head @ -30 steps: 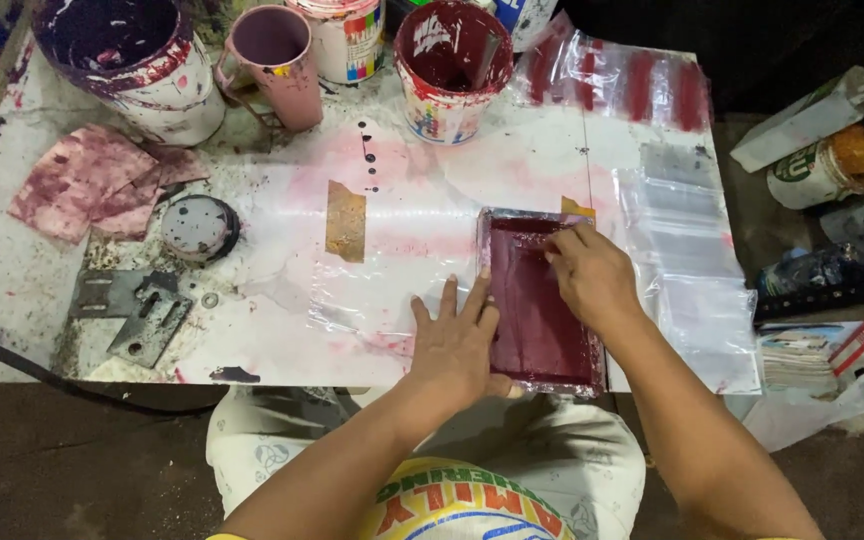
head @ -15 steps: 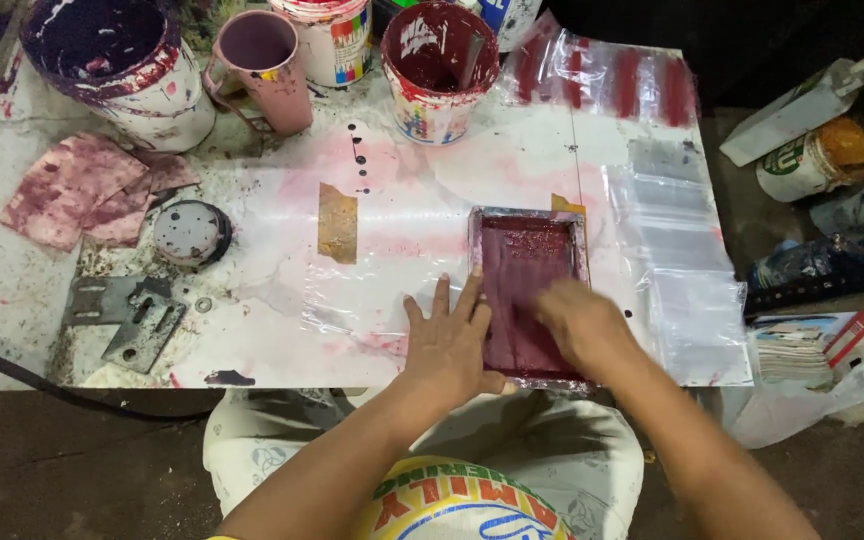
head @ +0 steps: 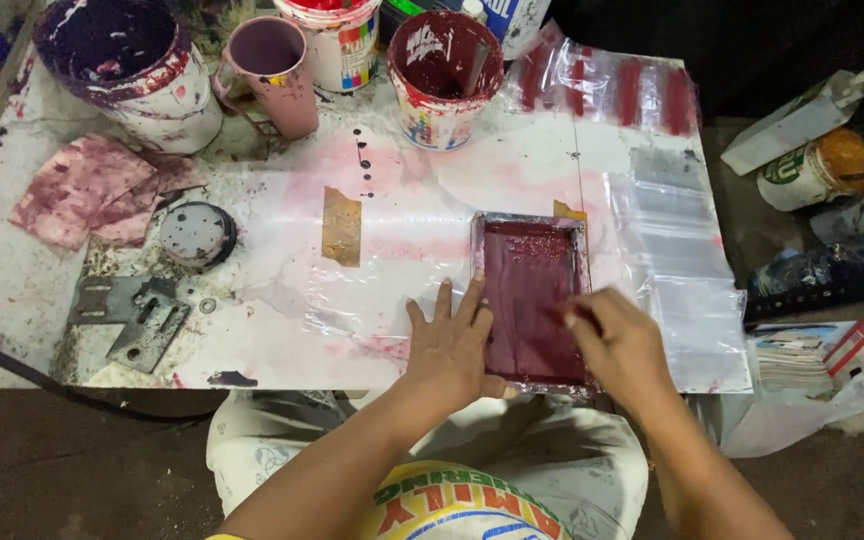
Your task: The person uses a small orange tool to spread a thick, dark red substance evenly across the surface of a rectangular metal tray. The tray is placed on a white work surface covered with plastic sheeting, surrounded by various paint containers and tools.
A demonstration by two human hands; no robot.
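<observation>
A small rectangular printing frame, filled with dark red ink, lies on a clear plastic sheet at the near edge of a paint-stained table. My left hand rests flat with its fingers spread, against the frame's left side. My right hand is at the frame's near right corner, fingers curled together and pressed down on the inked surface. Whatever lies under those fingers is hidden.
At the back stand a purple-stained bucket, a pink mug, a white paint can and a red-stained bucket. Stained rags, a round lid and a metal bracket lie left. Clear bags and bottles are right.
My right hand has drawn from the frame's far edge down across the ink to its near right corner. My left hand has stayed on the frame's left side.
</observation>
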